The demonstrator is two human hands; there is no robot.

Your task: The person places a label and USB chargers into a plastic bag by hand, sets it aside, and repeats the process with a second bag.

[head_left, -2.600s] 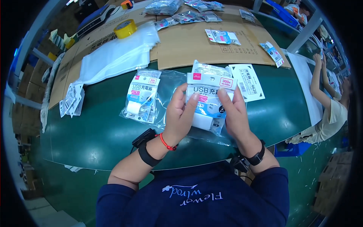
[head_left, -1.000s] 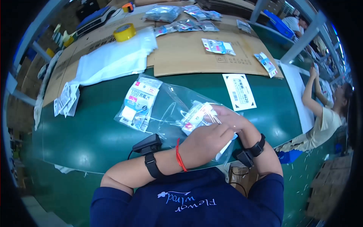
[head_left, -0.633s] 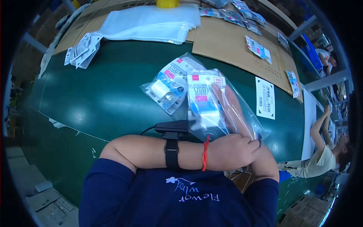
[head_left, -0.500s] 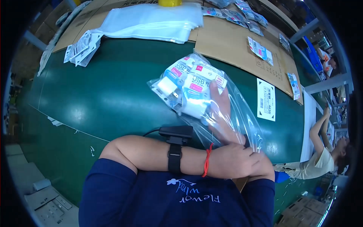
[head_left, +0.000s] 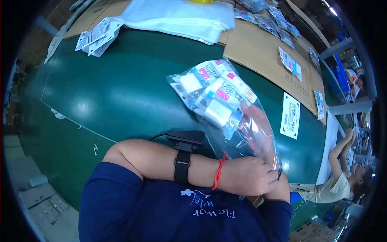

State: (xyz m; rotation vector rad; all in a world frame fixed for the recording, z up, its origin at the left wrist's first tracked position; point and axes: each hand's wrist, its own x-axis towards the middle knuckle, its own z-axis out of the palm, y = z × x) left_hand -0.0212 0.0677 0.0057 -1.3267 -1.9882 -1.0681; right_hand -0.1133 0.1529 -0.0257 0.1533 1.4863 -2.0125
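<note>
Left hand [head_left: 252, 177] closed on near edge of clear bag [head_left: 258, 137] w/ right hand [head_left: 256, 125] inside it, grip can't tell, white charger packs [head_left: 215, 94] bunched at bag's far end, over green table [head_left: 113, 88], beyond both hands.

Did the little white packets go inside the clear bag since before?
Yes. The packets lay on the green table earlier; now they sit inside the clear bag, with the right hand reaching in.

Both hands on clear bag [head_left: 238, 121] w/ white packets, green table [head_left: 109, 92].
</note>
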